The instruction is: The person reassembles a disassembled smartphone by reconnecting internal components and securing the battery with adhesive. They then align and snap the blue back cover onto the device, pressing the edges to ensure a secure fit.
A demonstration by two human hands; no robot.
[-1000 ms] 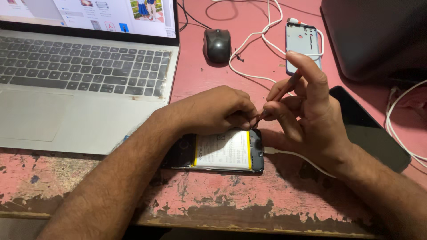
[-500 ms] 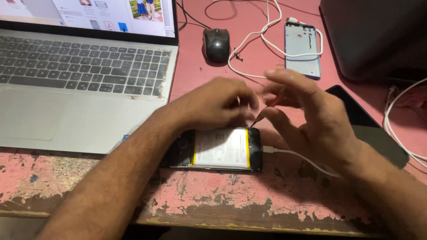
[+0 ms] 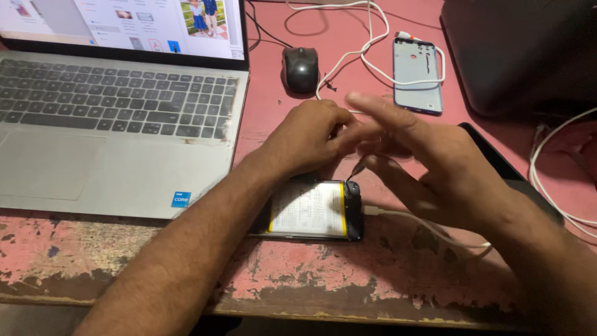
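An opened phone (image 3: pixel 348 211) lies on the worn pink table with its white battery (image 3: pixel 309 209) showing and a white cable (image 3: pixel 423 221) plugged into its right end. My left hand (image 3: pixel 308 134) rests just above the phone with fingers curled; its fingertips are hidden behind my right hand. My right hand (image 3: pixel 435 168) hovers over the phone's right end, index finger stretched out to the left. A thin metal tool (image 3: pixel 358 168) sticks out from under its fingers and points at the phone's top right corner.
An open laptop (image 3: pixel 118 112) fills the left side. A black mouse (image 3: pixel 300 68) and a blue phone back cover (image 3: pixel 416 74) with white cables (image 3: pixel 367 37) lie at the back. A dark slab (image 3: pixel 497 162) and a black bag (image 3: pixel 522 50) are on the right. The table's chipped front edge (image 3: pixel 348 308) is close.
My right hand has lowered and turned flat over the phone's right end, its fingers now stretching left over my left hand. The left hand and phone have stayed put.
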